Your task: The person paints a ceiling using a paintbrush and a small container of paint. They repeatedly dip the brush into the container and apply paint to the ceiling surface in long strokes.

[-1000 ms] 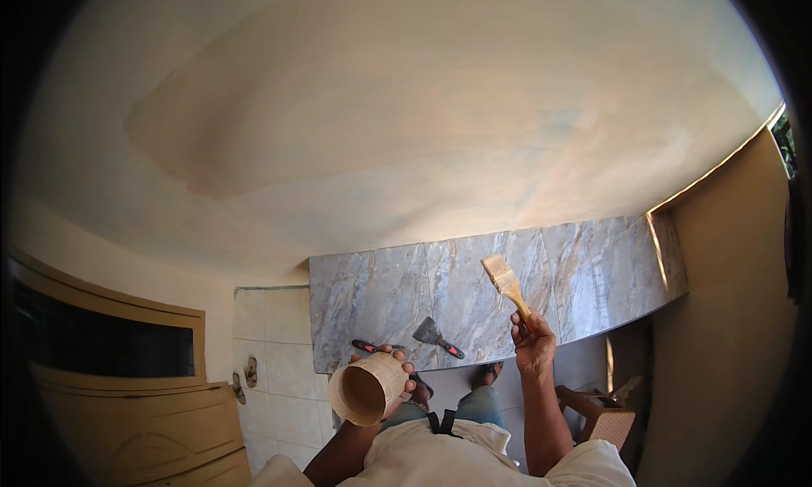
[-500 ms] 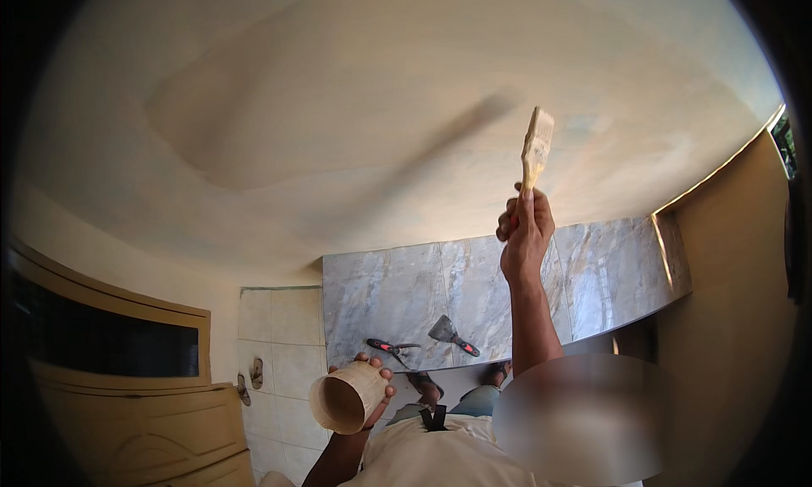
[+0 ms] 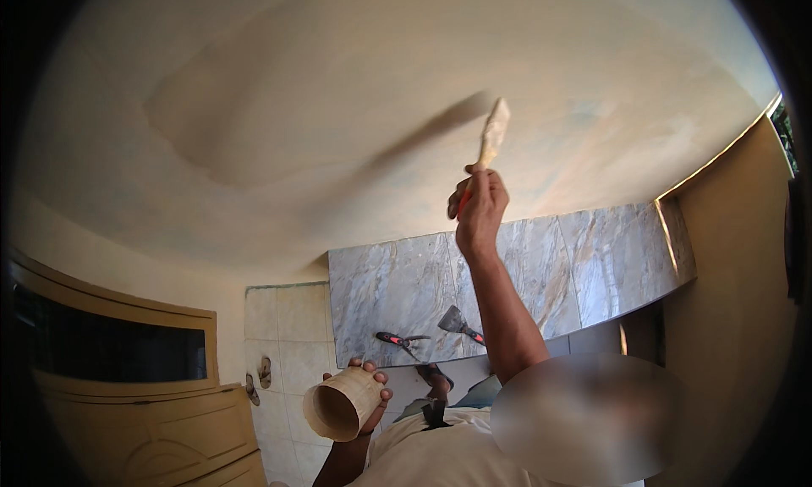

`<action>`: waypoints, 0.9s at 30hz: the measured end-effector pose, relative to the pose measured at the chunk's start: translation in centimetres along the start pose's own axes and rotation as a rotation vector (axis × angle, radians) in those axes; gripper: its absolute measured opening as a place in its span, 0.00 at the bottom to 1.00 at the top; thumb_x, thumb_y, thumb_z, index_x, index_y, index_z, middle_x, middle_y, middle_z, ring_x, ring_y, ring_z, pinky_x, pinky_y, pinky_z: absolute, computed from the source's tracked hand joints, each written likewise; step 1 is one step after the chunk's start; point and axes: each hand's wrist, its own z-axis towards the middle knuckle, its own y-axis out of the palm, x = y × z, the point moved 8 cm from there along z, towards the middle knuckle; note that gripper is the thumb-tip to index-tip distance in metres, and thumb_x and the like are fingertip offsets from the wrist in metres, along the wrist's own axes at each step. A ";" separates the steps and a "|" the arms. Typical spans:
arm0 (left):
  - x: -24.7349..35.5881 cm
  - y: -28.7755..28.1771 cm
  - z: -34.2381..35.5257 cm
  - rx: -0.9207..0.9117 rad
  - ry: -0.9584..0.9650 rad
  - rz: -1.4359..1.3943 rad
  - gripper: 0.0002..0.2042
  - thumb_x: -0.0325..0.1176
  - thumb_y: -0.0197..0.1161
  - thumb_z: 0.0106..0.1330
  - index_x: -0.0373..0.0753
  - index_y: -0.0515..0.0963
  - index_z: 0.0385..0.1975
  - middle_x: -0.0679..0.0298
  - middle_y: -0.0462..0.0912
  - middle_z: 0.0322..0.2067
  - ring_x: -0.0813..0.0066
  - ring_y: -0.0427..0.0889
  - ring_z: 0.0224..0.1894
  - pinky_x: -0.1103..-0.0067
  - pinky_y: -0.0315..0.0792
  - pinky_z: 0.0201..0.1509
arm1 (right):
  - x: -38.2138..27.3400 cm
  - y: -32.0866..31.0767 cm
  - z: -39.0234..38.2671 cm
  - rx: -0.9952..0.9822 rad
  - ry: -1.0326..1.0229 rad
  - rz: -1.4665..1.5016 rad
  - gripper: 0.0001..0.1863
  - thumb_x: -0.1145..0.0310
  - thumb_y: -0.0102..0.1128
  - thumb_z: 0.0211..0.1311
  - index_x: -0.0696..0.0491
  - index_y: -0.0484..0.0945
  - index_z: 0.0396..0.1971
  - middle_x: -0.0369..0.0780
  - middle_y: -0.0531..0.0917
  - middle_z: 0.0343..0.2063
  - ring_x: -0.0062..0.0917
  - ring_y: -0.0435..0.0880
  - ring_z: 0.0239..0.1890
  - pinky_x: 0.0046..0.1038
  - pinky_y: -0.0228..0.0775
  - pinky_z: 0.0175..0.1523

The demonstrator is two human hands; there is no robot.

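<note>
My right hand, raised in front of the pale painted wall, grips a paintbrush. Its shadow falls on the wall; I cannot tell whether the bristles touch it. My left hand is wrapped round a paint-smeared, open cylindrical container low in the view. Below the wall, on a grey marble-tiled ledge, lie a scraper with a red-and-black handle and another red-and-black tool, its shape unclear, both beyond the container. A blurred oval covers the area by my right shoulder.
At left are a tan panelled door, a framed dark pane and sandals on beige floor tiles. A side wall closes the right. My feet show below the ledge's front edge.
My right hand has risen from over the ledge with the brush up to the wall, then shifted leftward. My left hand has moved slightly down and left with the container.
</note>
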 end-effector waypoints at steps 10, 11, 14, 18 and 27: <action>0.3 -0.2 -0.1 -0.003 -0.018 -0.063 0.28 0.60 0.57 0.72 0.45 0.74 0.60 0.60 0.74 0.57 0.56 0.73 0.61 0.55 0.72 0.59 | 6.9 8.7 -3.7 -0.343 0.350 -0.041 0.17 0.59 0.52 0.77 0.61 0.73 0.38 0.37 0.70 0.14 0.23 0.68 0.10 0.27 0.60 0.15; 0.3 0.1 0.0 0.002 -0.015 -0.075 0.28 0.60 0.57 0.72 0.45 0.74 0.60 0.59 0.74 0.57 0.56 0.73 0.61 0.55 0.72 0.59 | 7.3 9.6 -5.6 -0.432 0.436 0.000 0.17 0.59 0.52 0.77 0.60 0.73 0.38 0.37 0.70 0.14 0.22 0.67 0.09 0.27 0.59 0.14; 0.7 0.5 0.1 -0.019 -0.002 -0.051 0.28 0.60 0.57 0.72 0.44 0.74 0.60 0.59 0.74 0.57 0.56 0.73 0.61 0.55 0.73 0.59 | 2.5 7.3 -4.3 -0.286 0.241 0.037 0.16 0.60 0.52 0.78 0.60 0.73 0.38 0.36 0.70 0.13 0.21 0.66 0.10 0.26 0.58 0.15; 1.3 0.0 -0.6 -0.032 0.017 -0.049 0.28 0.60 0.57 0.72 0.44 0.74 0.60 0.59 0.74 0.58 0.56 0.73 0.61 0.55 0.72 0.60 | -5.9 4.1 2.9 0.111 -0.253 0.072 0.19 0.57 0.47 0.80 0.60 0.69 0.38 0.38 0.71 0.15 0.22 0.68 0.11 0.24 0.59 0.17; 2.3 -0.4 -3.2 -0.031 0.114 -0.081 0.28 0.59 0.56 0.73 0.43 0.73 0.62 0.58 0.74 0.58 0.56 0.73 0.63 0.56 0.72 0.61 | 6.3 22.9 -8.7 -0.523 0.367 0.054 0.14 0.62 0.52 0.77 0.58 0.71 0.36 0.36 0.70 0.13 0.22 0.66 0.09 0.27 0.59 0.15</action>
